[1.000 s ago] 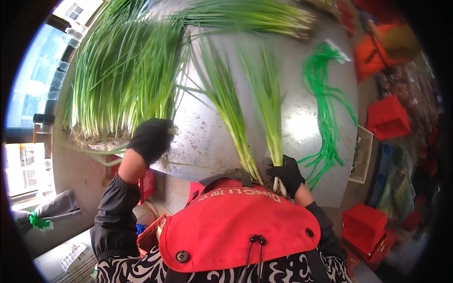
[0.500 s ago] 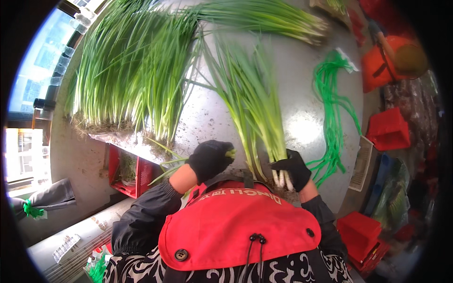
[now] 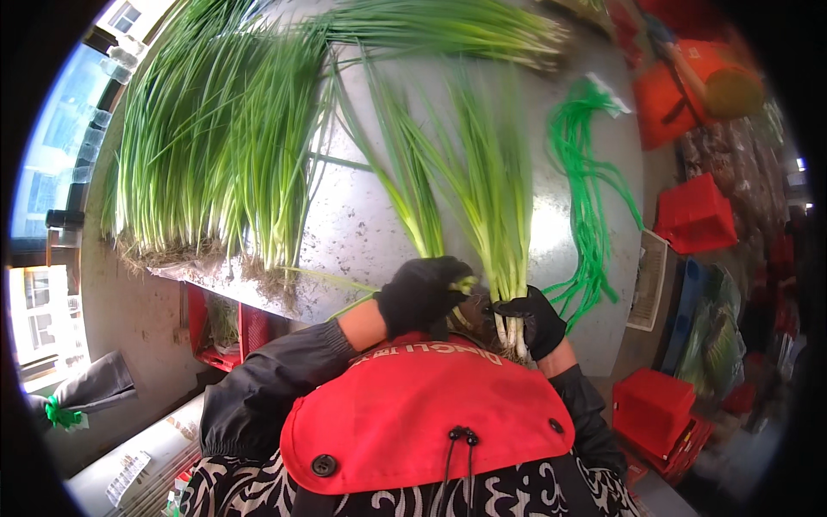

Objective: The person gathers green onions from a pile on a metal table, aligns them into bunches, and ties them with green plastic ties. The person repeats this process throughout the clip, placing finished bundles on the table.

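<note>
A worker's black-gloved right hand (image 3: 538,326) grasps a bunch of scallions (image 3: 501,250) near the roots at the near edge of a metal table (image 3: 345,226), leaves pointing away. The left hand (image 3: 420,297), just beside it, is clenched on a green scrap (image 3: 464,284). Pale lettering (image 3: 441,351) crosses the red apron (image 3: 422,422); a white tag (image 3: 614,102) tops green ties (image 3: 594,194), its print too small to read.

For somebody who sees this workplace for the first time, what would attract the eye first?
The bright red apron at bottom centre would probably win. Next comes the thick mass of green onions, covering much of the grey table's left side. Vivid green strips lie on the table's right side.
</note>
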`<state>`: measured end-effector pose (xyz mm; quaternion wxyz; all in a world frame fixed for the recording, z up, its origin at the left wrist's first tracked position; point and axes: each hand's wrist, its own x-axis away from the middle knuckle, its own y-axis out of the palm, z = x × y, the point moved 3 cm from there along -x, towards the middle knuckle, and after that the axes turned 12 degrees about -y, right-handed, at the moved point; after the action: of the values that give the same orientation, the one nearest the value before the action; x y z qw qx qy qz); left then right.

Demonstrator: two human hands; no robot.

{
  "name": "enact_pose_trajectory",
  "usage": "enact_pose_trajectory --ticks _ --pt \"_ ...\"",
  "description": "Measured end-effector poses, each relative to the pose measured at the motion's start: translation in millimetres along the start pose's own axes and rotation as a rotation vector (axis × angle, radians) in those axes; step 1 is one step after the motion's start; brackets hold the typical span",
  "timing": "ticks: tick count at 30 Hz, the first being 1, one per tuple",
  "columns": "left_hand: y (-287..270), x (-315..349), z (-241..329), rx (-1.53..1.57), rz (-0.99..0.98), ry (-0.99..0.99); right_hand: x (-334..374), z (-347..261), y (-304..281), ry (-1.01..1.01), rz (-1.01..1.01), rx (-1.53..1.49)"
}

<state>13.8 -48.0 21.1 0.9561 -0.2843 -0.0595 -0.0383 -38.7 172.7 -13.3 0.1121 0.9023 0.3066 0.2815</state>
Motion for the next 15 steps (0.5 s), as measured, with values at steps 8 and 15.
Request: enact_pose_trajectory --ticks 8,15 --pt "30 -24 17 -0.505 -0.058 0.309 -2 14 5 -0.023 0.058 0.057" --pt "39 -28 17 -0.719 -0.125 0.38 2 4 9 0.031 0.039 0.129"
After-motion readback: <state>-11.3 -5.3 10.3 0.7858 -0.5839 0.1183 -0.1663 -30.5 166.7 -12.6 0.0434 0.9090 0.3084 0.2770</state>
